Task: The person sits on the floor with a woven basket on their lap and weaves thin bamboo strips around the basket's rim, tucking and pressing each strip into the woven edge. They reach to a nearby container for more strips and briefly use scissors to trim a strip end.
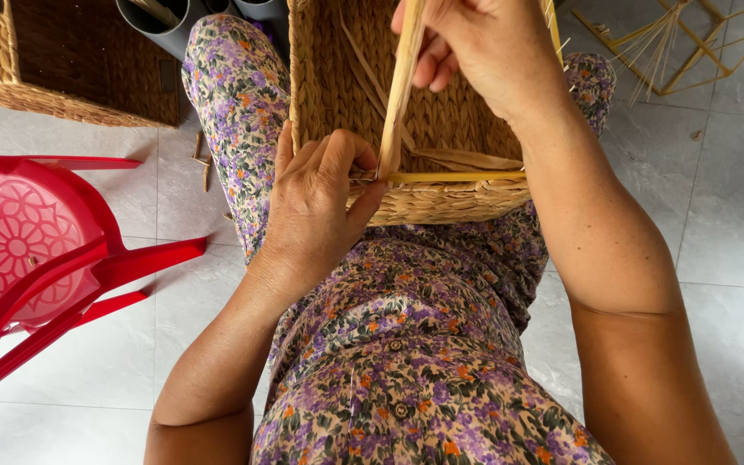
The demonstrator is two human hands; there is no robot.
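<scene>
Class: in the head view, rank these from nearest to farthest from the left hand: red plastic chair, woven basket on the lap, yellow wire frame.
1. Woven basket on the lap: under the left hand.
2. Red plastic chair: left, on the floor.
3. Yellow wire frame: top right corner.

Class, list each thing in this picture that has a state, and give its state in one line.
Left hand: pinching the basket rim.
Right hand: gripping the strip.
Strip: upright, pulled taut.
Basket: on the lap, open, rim unfinished.
Red chair: tipped over.
</scene>
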